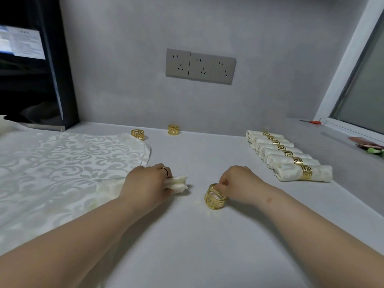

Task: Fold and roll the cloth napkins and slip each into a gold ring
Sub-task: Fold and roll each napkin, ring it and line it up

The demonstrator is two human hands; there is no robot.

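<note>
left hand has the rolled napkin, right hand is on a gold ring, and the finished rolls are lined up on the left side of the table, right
Not quite. The head view shows the finished rolls lined up on the right side of the table, not the left. The rest holds: the left hand grips the rolled napkin, and the right hand pinches a gold ring.

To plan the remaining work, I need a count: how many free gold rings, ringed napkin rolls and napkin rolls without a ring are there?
Free gold rings: 3, two near the wall, one pinched by the right hand
Ringed napkin rolls: 7, though the far ones overlap
Bare napkin roll: 1, gripped by the left hand
Total: 11
</note>
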